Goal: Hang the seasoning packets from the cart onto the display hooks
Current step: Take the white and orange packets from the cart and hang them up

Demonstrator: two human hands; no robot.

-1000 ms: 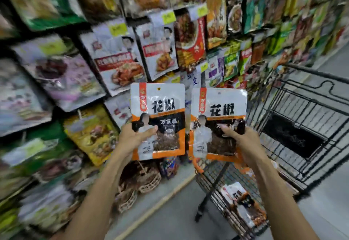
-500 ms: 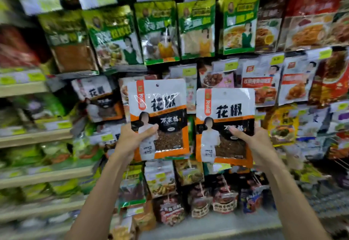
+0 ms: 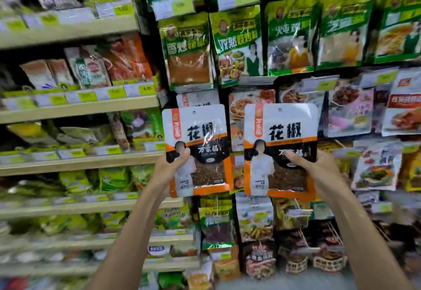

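Note:
I hold two matching seasoning packets upright in front of the display, side by side and not touching. My left hand (image 3: 169, 171) grips the left packet (image 3: 200, 130) by its lower left part, thumb on the front. The right packet (image 3: 282, 130) is gripped at its lower right by my right hand (image 3: 316, 171). Both are white on top with an orange border, black lettering and a dark window of spice, and each has a small hang hole at the top. Behind the left packet, a packet of the same kind (image 3: 197, 99) hangs on the display. The hooks themselves are hidden behind hanging packets.
Green seasoning packets (image 3: 237, 45) hang in a row above. Mixed packets (image 3: 350, 111) hang to the right and more below (image 3: 255, 221). To the left, wooden shelves (image 3: 79, 107) carry bagged goods and price tags. The cart is out of view.
My view has swung left, away from the cart and onto the hanging display. Both hands have kept their packets and carried them up in front of the display.

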